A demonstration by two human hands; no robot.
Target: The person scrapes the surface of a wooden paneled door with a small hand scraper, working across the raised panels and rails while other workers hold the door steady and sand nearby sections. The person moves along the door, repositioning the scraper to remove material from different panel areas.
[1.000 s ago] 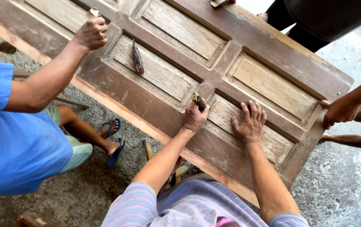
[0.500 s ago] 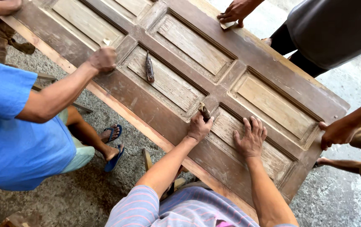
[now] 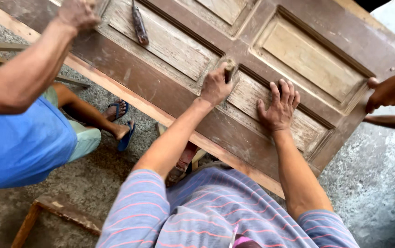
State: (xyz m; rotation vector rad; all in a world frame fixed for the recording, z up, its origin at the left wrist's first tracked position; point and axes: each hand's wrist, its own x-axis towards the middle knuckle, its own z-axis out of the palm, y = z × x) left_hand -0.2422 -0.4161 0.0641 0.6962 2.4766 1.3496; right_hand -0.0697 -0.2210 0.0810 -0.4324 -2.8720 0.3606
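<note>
A brown wooden panelled door lies flat across the view, with worn, pale recessed panels. My left hand is closed around a small scraping tool pressed at the corner of a recessed panel. My right hand rests flat on the same panel, fingers spread, holding nothing. A dark-handled tool lies loose on a panel farther up the door.
A person in a blue shirt stands at the left, one hand on the door, feet in blue sandals. Another person's hand grips the door's right edge. A wooden stool sits on the concrete floor.
The view has moved closer to the door. My hands stay on the same panel, the left with its tool at the corner. The far person has left the view.
</note>
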